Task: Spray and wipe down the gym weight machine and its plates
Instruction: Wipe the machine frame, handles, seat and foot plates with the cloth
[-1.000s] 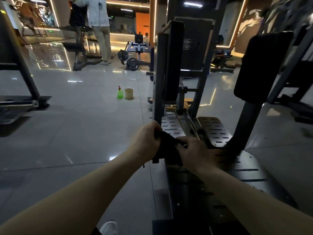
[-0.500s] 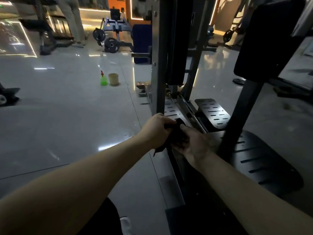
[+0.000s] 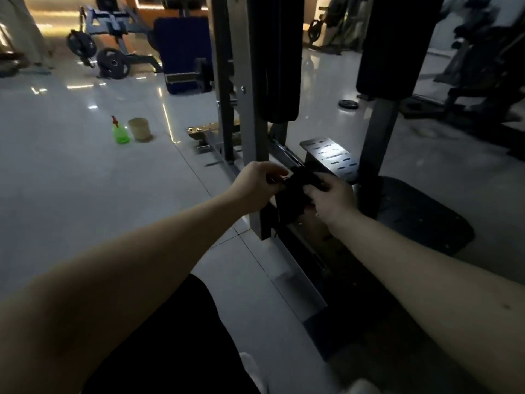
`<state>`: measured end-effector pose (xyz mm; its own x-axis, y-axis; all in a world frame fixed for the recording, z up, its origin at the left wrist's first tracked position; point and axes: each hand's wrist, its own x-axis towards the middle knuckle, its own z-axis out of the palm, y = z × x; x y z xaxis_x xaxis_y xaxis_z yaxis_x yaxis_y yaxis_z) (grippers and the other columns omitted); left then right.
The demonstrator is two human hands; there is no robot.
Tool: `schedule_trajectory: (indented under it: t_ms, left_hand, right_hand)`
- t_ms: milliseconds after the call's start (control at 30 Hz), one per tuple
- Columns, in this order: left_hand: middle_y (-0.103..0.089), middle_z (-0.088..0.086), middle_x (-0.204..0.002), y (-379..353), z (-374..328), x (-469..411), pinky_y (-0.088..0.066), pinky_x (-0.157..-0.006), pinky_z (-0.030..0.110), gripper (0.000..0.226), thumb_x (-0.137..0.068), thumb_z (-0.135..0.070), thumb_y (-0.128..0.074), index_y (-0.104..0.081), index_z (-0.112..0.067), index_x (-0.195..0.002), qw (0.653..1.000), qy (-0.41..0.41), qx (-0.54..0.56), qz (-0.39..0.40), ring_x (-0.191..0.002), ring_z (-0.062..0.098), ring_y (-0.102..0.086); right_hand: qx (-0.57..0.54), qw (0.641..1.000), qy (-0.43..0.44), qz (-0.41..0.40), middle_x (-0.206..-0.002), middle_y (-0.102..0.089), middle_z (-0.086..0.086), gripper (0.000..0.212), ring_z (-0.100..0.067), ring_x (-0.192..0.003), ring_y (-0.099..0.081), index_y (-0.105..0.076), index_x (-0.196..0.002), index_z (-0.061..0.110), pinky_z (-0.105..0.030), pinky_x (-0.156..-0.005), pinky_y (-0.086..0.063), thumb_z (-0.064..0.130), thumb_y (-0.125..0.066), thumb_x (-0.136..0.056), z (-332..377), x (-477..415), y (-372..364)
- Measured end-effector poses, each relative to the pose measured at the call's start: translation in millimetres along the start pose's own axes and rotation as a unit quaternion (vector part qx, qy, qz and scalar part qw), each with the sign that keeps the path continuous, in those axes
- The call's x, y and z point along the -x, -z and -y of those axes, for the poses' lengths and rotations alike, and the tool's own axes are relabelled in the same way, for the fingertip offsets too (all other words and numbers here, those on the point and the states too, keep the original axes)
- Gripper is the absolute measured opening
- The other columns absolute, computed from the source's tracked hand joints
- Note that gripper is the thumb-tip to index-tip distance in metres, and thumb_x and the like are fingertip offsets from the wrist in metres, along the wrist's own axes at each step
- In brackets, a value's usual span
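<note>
- Grip: the left hand (image 3: 257, 184) and right hand (image 3: 331, 200) are close together, each with fingers curled round an edge of the dark cloth (image 3: 294, 191)
- Position: the cloth is bunched between them, just in front of the weight machine (image 3: 247, 115), low on its grey post
- Step, as judged: the cloth is being folded or regripped before a wipe; it is pressed against no surface yet
- Green spray bottle (image 3: 120, 133): stands on the floor (image 3: 71, 180) beside a tan container (image 3: 139, 129), well apart from both hands; a dry wipe is the likely fault, since neither hand is free to fetch it
- Perforated footplate (image 3: 331, 159): its slots and edges could snag a loose cloth corner if the grip slackens
- Dim light, dark cloth on dark metal: missed patches are probable
- Distant weight plates (image 3: 113, 64): on a frame far behind, easily left undone
</note>
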<state>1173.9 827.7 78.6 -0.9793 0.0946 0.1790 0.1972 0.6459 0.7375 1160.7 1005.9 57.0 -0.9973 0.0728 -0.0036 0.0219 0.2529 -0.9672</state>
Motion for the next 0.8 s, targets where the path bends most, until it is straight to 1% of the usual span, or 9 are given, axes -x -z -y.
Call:
schedule_trajectory:
  t_ms: [133, 233, 300, 400, 467, 533, 633, 733, 800]
  left_hand:
    - [-0.074, -0.001, -0.088, 23, 0, -5, -0.062, -0.081, 0.038, 0.017, -0.095, -0.025, -0.071, -0.076, -0.012, -0.106, 0.998, 0.019, -0.038, -0.038, -0.076, 0.013, -0.071]
    - [-0.072, 0.001, -0.093, 38, 16, -25, -0.059, -0.079, 0.034, 0.019, -0.098, -0.028, -0.067, -0.075, -0.013, -0.106, 0.990, 0.043, -0.057, -0.118, -0.084, 0.020, -0.070]
    - [-0.071, -0.001, -0.095, 50, 31, -46, -0.059, -0.081, 0.036, 0.024, -0.096, -0.031, -0.064, -0.073, -0.013, -0.109, 0.983, 0.050, -0.029, -0.174, -0.087, 0.022, -0.071]
    - [-0.067, 0.002, -0.118, 80, 40, -81, -0.060, -0.088, 0.044, 0.035, -0.093, -0.036, -0.062, -0.069, -0.021, -0.123, 0.970, 0.032, 0.046, -0.236, -0.099, 0.020, -0.070]
    - [-0.054, 0.003, -0.132, 106, 30, -101, -0.058, -0.095, 0.042, 0.040, -0.097, -0.028, -0.063, -0.062, -0.022, -0.137, 0.966, 0.000, 0.083, -0.246, -0.107, 0.018, -0.065]
    - [-0.049, 0.002, -0.135, 135, 15, -119, -0.054, -0.100, 0.032, 0.045, -0.098, -0.019, -0.064, -0.057, -0.022, -0.143, 0.964, -0.034, 0.093, -0.248, -0.110, 0.011, -0.060]
    - [-0.058, -0.009, -0.116, 165, -1, -150, -0.048, -0.085, 0.007, 0.046, -0.099, -0.011, -0.062, -0.055, -0.014, -0.144, 0.967, -0.053, 0.098, -0.228, -0.087, -0.012, -0.058]
    - [-0.067, -0.024, -0.083, 173, -4, -161, -0.052, -0.071, 0.012, 0.027, -0.098, -0.012, -0.063, -0.066, -0.014, -0.124, 0.971, -0.089, 0.103, -0.197, -0.078, -0.009, -0.064]
    - [-0.068, -0.016, -0.104, 169, 3, -167, -0.054, -0.069, 0.015, 0.035, -0.091, -0.007, -0.073, -0.071, -0.018, -0.124, 0.964, -0.117, 0.083, -0.224, -0.087, 0.001, -0.067]
  right_hand:
    - [0.019, 0.999, 0.034, -0.031, -0.108, -0.067, 0.004, 0.031, -0.017, -0.107, -0.065, -0.068, -0.127, 0.016, -0.033, -0.094, -0.054, 0.015, -0.068, -0.096, 6, 10, 6]
    - [0.014, 0.996, 0.050, -0.076, -0.110, -0.071, 0.004, 0.026, -0.016, -0.107, -0.067, -0.070, -0.121, 0.020, -0.041, -0.099, -0.055, 0.020, -0.068, -0.096, -1, 18, -1]
    - [0.030, 0.992, 0.081, -0.089, -0.108, -0.072, 0.004, 0.025, -0.012, -0.103, -0.067, -0.072, -0.120, 0.019, -0.038, -0.100, -0.055, 0.020, -0.069, -0.095, 7, 12, -14]
    - [0.029, 0.980, 0.162, -0.111, -0.108, -0.072, 0.004, 0.026, -0.015, -0.103, -0.068, -0.072, -0.119, 0.021, -0.040, -0.097, -0.056, 0.022, -0.071, -0.093, 50, -15, -40]
    - [0.034, 0.967, 0.219, -0.129, -0.118, -0.069, 0.004, 0.033, -0.013, -0.111, -0.064, -0.069, -0.126, 0.022, -0.033, -0.102, -0.053, 0.022, -0.071, -0.094, 94, -34, -54]
    - [0.029, 0.952, 0.267, -0.149, -0.122, -0.065, 0.007, 0.038, -0.007, -0.115, -0.060, -0.062, -0.129, 0.020, -0.017, -0.100, -0.048, 0.020, -0.073, -0.093, 143, -52, -63]
    - [0.072, 0.906, 0.364, -0.206, -0.115, -0.059, 0.004, 0.029, -0.006, -0.104, -0.054, -0.060, -0.114, 0.016, -0.009, -0.087, -0.044, 0.018, -0.075, -0.089, 220, -76, -73]
    - [0.176, 0.870, 0.397, -0.233, -0.119, -0.056, 0.004, 0.022, -0.002, -0.101, -0.047, -0.068, -0.116, 0.017, 0.002, -0.077, -0.034, 0.020, -0.069, -0.095, 281, -100, -84]
    - [0.198, 0.872, 0.379, -0.240, -0.113, -0.054, 0.011, 0.022, 0.002, -0.092, -0.048, -0.069, -0.121, 0.015, 0.001, -0.074, -0.032, 0.018, -0.062, -0.100, 300, -115, -93]
